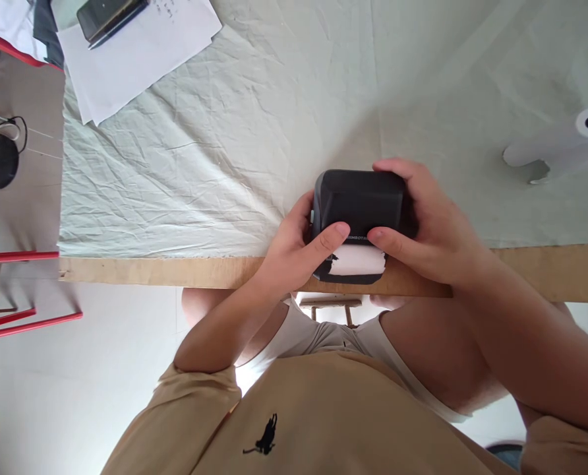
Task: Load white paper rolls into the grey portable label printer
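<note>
A black label printer is held between my two hands over the front edge of the table. White paper with ragged dark side edges shows at its near end. My left hand grips the left side, its thumb lying on top beside the printed lettering. My right hand wraps the right side, with the thumb near the lettering and a finger at the far corner. The undersides of the printer and some fingers are hidden.
A roll of white paper with a loose, torn end lies at the right. Paper sheets with a phone and a pen rest at the far left. A pale cloth covers the table, whose wooden edge is bare.
</note>
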Available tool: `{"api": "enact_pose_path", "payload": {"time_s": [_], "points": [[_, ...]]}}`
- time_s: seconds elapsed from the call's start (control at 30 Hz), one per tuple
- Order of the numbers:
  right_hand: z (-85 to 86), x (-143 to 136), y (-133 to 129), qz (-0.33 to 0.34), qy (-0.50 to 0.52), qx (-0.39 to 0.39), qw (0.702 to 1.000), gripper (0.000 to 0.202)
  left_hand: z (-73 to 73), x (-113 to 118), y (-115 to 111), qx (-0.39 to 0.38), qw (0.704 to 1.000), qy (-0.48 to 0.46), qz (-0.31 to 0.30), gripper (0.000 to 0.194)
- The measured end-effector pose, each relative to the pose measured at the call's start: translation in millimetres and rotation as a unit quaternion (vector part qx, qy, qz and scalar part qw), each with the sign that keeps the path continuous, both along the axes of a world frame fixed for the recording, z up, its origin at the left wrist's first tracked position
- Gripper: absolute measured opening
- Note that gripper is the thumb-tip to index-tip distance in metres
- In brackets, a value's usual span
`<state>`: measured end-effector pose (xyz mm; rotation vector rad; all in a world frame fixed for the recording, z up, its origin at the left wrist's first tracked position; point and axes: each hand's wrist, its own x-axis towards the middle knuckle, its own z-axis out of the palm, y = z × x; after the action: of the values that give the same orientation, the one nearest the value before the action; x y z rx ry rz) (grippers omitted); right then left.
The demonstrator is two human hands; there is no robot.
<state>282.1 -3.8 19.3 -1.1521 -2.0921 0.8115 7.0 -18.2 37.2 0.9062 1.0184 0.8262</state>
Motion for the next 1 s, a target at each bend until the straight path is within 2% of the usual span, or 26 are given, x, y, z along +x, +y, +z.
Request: {"api": "enact_pose_path", "payload": {"time_s": [0.17, 0.27, 0.4, 0.5, 0.67, 0.87, 1.0], "points": [[0.2, 0.1, -1.0, -0.007, 0.009, 0.009, 1.0, 0.074, 0.1, -0.9, 1.2, 0.021, 1.0, -0.007, -0.006, 0.073], [0.7, -4.1, -3.6, -0.008, 0.042, 0.004, 0.999, 0.073, -4.1, 0.2, 2.3, 0.04, 0.998, -0.053, 0.006, 0.072], [2.4, -7.9, -3.9, -0.007, 0.04, 0.007, 0.999, 0.077, -10.6, 3.8, 4.7, 0.057, 0.992, -0.109, 0.033, 0.056], [1.7, -7.1, -2.4, -0.001, 0.034, 0.009, 0.999, 0.08, -12.1, 6.7, 4.5, 0.055, 0.993, -0.09, 0.052, 0.054], [-3.6, -1.5, -2.0, 0.047, 0.063, 0.033, 0.996, 0.09, -10.2, 9.4, 1.8, 0.006, 0.996, -0.026, 0.08, 0.064], [-6.8, -7.9, -7.4, 0.011, 0.07, 0.015, 0.997, 0.085, -12.2, 7.2, 2.3, 0.019, 0.997, -0.034, 0.061, 0.062], [-9.8, -13.1, -8.7, 0.015, 0.071, 0.014, 0.997, 0.088, -9.4, 9.6, 3.1, 0.024, 0.996, -0.042, 0.079, 0.061]]}}
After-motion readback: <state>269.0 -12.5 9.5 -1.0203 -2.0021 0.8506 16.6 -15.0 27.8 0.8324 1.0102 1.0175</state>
